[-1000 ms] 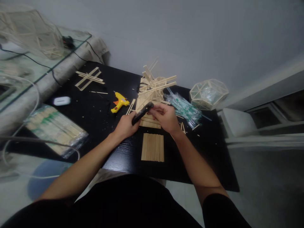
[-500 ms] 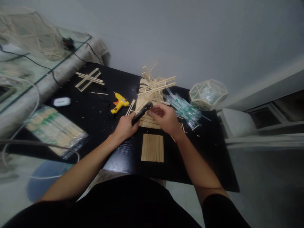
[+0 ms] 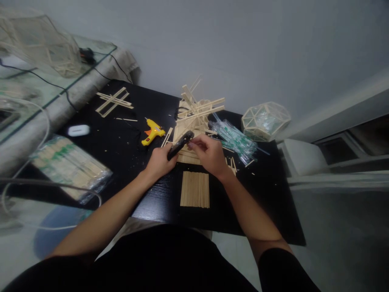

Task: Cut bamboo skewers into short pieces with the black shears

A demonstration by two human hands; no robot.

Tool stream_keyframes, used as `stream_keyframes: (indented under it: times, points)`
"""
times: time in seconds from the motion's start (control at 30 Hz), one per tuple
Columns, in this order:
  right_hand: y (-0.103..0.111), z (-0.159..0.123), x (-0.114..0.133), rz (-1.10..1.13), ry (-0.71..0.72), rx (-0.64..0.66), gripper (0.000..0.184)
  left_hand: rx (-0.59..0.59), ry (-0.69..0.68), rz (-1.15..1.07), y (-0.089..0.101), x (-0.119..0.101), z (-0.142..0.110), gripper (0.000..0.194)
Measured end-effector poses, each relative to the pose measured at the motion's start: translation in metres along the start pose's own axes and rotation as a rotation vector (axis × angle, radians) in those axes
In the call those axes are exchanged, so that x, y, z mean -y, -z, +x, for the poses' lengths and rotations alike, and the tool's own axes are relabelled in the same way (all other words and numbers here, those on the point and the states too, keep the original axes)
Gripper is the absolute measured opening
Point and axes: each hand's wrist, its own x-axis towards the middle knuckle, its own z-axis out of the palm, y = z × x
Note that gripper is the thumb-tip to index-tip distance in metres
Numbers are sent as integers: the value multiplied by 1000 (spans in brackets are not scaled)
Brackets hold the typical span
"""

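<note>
My left hand [image 3: 160, 164] is wrapped round a long black object [image 3: 181, 145], held at a slant with its far end up and to the right; its kind I cannot make out. At that far end, my right hand [image 3: 209, 153] has thumb and forefinger pinched together, and whatever lies between them is too small to name. Under both hands lies a stack of thin wooden sticks [image 3: 187, 157]. Nearer my body, a flat square panel of wooden sticks [image 3: 195, 190] rests on the black table [image 3: 255, 198]. To the left of the stack lies a yellow glue gun [image 3: 153, 132].
Behind the stack rises a loose pile of crossed sticks [image 3: 197, 107]. Crossed sticks [image 3: 114, 101], a white case [image 3: 78, 130] and a wrapped stick pack [image 3: 73, 166] lie left. Right are clear-and-green plastic packets [image 3: 235, 138] and a faceted stick frame [image 3: 267, 121].
My right hand has shifted slightly left and down by the black object's far end. The left hand keeps its grip almost unmoved, and the things on the table stay in place.
</note>
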Motion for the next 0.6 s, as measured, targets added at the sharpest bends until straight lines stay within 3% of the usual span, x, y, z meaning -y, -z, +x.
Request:
stream_keyframes:
  times: [0.6]
  points:
    - [3,1,-1,-41,41,83,19,-6,-47,-20,0,0,0,5]
